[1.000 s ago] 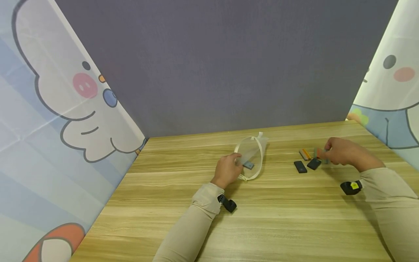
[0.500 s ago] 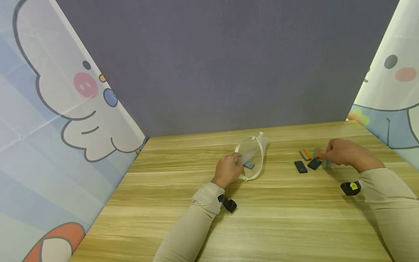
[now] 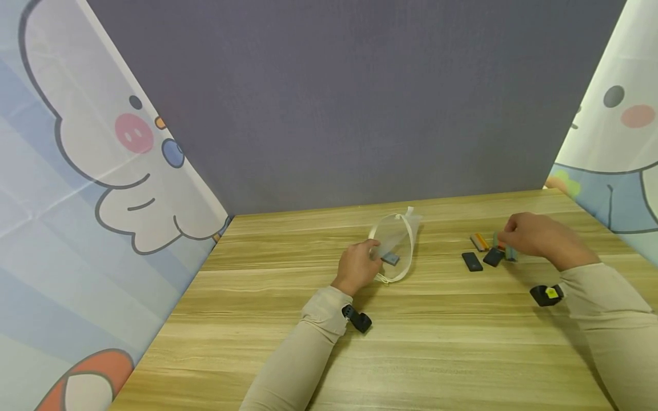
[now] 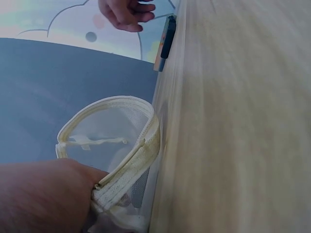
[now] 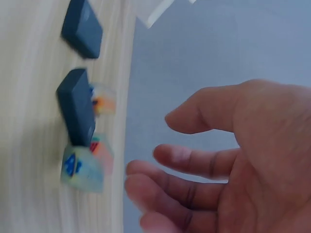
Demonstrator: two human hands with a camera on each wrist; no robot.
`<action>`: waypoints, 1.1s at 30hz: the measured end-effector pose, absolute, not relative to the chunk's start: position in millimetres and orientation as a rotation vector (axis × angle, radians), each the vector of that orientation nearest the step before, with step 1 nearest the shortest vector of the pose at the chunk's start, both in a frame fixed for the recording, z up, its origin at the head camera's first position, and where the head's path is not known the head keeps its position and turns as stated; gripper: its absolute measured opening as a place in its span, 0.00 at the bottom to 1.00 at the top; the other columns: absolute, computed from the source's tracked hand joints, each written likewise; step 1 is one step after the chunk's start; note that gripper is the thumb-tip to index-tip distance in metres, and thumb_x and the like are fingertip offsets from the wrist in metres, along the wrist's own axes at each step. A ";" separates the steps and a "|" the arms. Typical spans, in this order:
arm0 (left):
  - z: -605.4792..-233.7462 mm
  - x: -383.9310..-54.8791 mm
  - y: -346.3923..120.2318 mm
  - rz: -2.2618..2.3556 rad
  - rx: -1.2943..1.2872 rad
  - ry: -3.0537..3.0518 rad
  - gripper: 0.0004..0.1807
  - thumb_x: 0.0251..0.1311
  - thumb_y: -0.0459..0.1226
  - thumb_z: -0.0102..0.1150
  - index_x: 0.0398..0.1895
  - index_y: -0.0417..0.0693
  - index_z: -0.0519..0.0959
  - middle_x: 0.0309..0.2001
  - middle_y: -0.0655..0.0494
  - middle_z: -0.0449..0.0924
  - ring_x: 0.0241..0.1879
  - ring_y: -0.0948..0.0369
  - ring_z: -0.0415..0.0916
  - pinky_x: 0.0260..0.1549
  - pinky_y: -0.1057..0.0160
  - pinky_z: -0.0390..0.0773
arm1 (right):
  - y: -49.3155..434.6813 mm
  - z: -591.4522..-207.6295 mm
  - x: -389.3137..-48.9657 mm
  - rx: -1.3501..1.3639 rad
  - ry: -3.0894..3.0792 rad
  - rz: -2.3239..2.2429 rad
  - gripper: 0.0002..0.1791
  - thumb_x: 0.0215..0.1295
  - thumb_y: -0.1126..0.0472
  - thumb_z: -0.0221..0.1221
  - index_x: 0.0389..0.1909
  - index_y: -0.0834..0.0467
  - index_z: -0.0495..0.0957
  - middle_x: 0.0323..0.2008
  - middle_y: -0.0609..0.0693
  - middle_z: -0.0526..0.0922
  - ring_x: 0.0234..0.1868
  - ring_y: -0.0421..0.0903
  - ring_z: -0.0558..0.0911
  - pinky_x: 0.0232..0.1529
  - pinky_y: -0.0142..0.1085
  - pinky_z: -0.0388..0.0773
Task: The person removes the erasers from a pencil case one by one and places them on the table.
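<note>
My left hand (image 3: pixel 357 265) grips the rim of a whitish mesh bag (image 3: pixel 410 251), which lies with its round mouth facing me. Inside it rests a small grey-blue block (image 3: pixel 390 258). Above a cluster of small flat pieces hovers my right hand (image 3: pixel 534 237); in the right wrist view its thumb and fingers stand apart with nothing between them. Below it are a pale green piece (image 5: pixel 82 167) with a blue print, a reddish piece (image 5: pixel 103 153), a dark rectangular block (image 5: pixel 77 104) and an orange-striped piece (image 3: pixel 480 242). A second dark block (image 3: pixel 472 261) lies to the left.
The wooden table (image 3: pixel 411 342) runs back to a grey panel (image 3: pixel 349 114). Printed cartoon sheets (image 3: pixel 139 200) hang at both sides. Each wrist wears a black camera mount (image 3: pixel 356 318).
My right hand has let go of the pale green piece and risen slightly leftward off it. My left hand and the bag have stayed put.
</note>
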State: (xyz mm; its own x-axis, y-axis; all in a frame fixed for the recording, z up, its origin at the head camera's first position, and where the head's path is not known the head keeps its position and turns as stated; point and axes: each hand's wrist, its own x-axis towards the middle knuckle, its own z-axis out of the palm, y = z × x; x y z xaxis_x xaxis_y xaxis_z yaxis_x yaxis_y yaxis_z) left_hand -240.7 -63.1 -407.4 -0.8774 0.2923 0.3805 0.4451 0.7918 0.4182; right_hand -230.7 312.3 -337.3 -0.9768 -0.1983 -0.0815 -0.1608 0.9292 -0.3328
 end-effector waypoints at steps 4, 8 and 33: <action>-406.6 -240.2 -62.7 -0.743 -0.572 -2.684 0.19 0.63 0.30 0.59 0.57 0.44 0.82 0.42 0.46 0.87 0.11 0.68 0.60 0.13 0.70 0.62 | 302.8 -332.9 -229.1 -0.305 2.989 -0.525 0.21 0.72 0.51 0.51 0.44 0.68 0.76 0.32 0.51 0.83 0.29 0.49 0.75 0.31 0.47 0.73; -406.0 -239.8 -62.4 -0.747 -0.568 -2.685 0.19 0.62 0.30 0.59 0.57 0.44 0.82 0.43 0.46 0.87 0.13 0.67 0.63 0.15 0.69 0.64 | 292.0 -331.0 -227.0 -0.354 3.002 -0.569 0.21 0.73 0.52 0.50 0.45 0.68 0.77 0.28 0.48 0.83 0.27 0.47 0.77 0.30 0.46 0.73; -406.5 -238.9 -59.9 -0.792 -0.543 -2.729 0.21 0.62 0.38 0.68 0.58 0.44 0.82 0.38 0.49 0.88 0.23 0.69 0.79 0.22 0.71 0.75 | 229.0 -322.3 -202.6 -0.598 2.895 -1.025 0.13 0.76 0.54 0.54 0.42 0.59 0.79 0.33 0.48 0.83 0.35 0.49 0.84 0.30 0.41 0.77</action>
